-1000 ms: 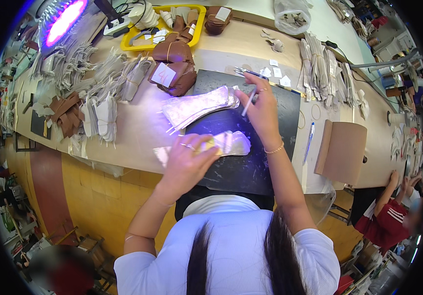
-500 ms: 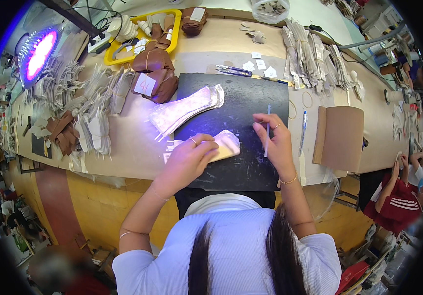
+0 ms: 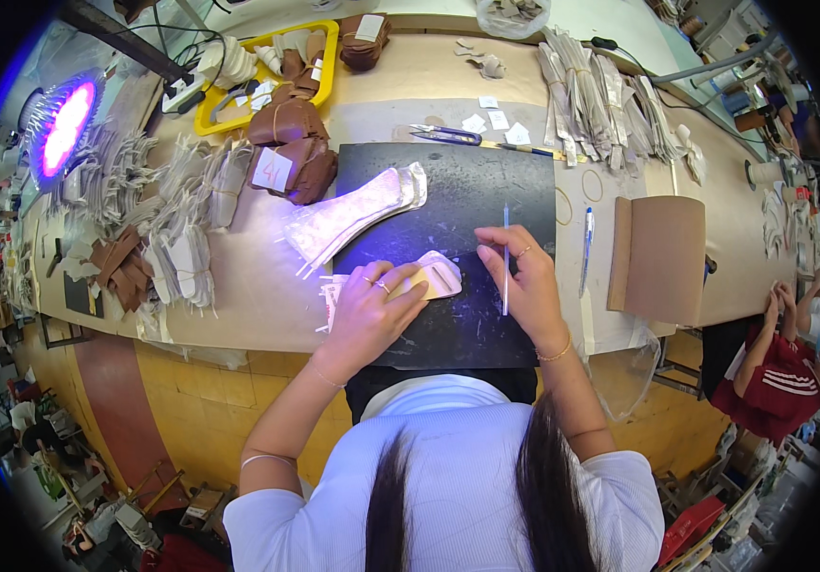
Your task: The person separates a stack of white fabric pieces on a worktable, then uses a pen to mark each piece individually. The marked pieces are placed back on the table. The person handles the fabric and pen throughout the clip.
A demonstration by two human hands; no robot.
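Observation:
My left hand [image 3: 376,303] lies over a pale, flared cut piece [image 3: 444,271], pinning it to a black mat [image 3: 486,334] with the fingers together. A yellowish strip shows beside the fingertips, and a narrow slot runs near the piece's rounded end. White tabs [image 3: 332,300] stick out beyond the hand's left side. Between thumb and fingers my right hand [image 3: 529,286] pinches a thin pen-like stick [image 3: 506,262], held upright just right of the piece and apart from it. Behind the left hand, a stack of similar pale pieces [image 3: 357,212] overlaps the mat's left edge.
Brown bundles [image 3: 293,162] and a yellow tray [image 3: 332,71] stand at the back left, near a glowing lamp [image 3: 67,129]. Thread snips [image 3: 448,135] lie behind the mat. To the right are a blue pen [image 3: 588,243], a brown board [image 3: 662,257] and strip bundles [image 3: 586,91].
My right hand has moved slightly left and down with the stick, closer to the pale piece. The left fingers have shifted on the piece, showing more of its slotted end.

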